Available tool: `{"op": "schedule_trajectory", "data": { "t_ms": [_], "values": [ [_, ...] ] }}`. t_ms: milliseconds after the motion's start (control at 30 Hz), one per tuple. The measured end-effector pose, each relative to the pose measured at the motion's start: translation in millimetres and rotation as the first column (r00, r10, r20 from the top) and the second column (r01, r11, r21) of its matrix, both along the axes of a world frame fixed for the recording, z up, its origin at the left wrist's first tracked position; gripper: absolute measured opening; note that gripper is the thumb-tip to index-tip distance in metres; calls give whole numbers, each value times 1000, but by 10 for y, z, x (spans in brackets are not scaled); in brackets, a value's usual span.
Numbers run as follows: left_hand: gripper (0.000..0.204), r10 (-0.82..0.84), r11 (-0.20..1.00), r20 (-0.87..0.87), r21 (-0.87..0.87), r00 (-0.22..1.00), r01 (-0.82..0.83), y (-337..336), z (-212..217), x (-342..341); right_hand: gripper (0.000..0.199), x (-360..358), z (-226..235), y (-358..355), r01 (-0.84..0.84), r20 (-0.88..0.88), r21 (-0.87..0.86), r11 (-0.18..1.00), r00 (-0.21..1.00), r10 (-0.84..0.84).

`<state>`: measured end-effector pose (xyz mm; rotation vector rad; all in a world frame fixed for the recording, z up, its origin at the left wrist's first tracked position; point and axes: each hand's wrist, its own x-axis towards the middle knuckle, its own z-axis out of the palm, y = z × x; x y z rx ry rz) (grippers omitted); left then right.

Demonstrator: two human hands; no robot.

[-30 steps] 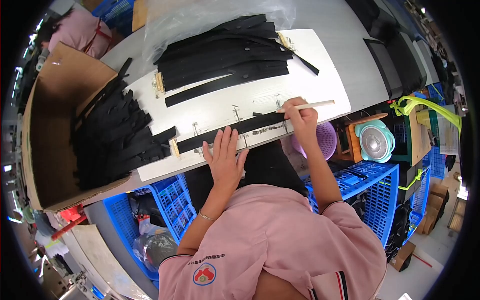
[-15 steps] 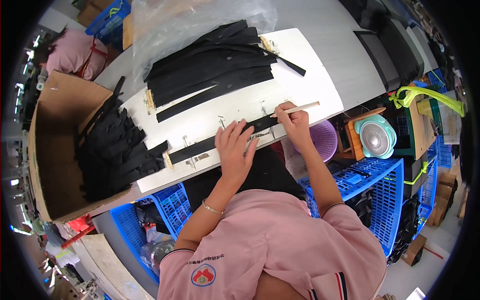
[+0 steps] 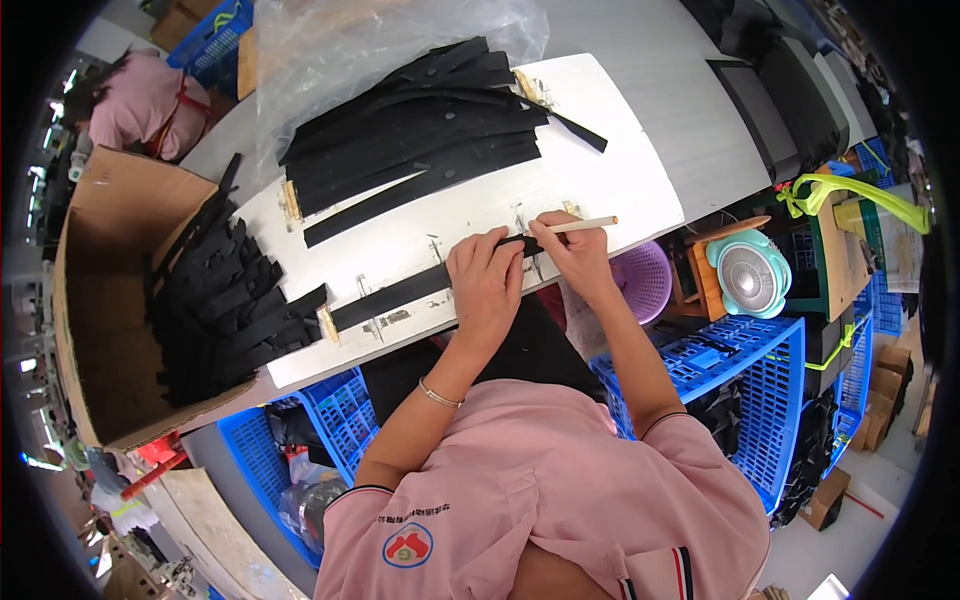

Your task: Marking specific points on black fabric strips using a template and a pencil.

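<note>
A long black strip (image 3: 395, 296) lies along the near edge of a white board (image 3: 620, 170). My left hand (image 3: 486, 282) presses flat on the strip's right part. My right hand (image 3: 574, 250) grips a pale pencil-like stick (image 3: 582, 225) whose tip touches the strip's right end. A pile of the same black strips (image 3: 420, 130) lies at the back of the board.
An open cardboard box (image 3: 100, 290) at the left holds several black strips (image 3: 220, 300). Clear plastic sheeting (image 3: 330, 50) lies behind the pile. Blue crates (image 3: 745, 375), a purple basket (image 3: 645, 280) and a small teal fan (image 3: 750, 272) stand at the right. Another person in pink (image 3: 140, 100) is at the far left.
My left hand slid right along the strip, closer to my right hand. The view shifted so the board sits more to the right.
</note>
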<state>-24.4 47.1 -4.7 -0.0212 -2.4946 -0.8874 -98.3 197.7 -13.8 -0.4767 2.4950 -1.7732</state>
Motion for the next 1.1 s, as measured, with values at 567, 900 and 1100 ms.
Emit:
{"op": "schedule_trajectory", "data": {
  "t_ms": [567,900,1100],
  "values": [
    [16,-11,999,-47,-42,999,9,-10,12,-1,17,-24,-1,70,-69,-104,66,995,992,75],
    [48,12,996,148,-88,989,1,-117,-10,445,15,40,-32,137,20,58,-140,990,998,-12],
    [54,-21,985,174,-167,985,50,-372,-57,-19,16,80,37,34,142,66,-262,954,989,-130]
  ]
}}
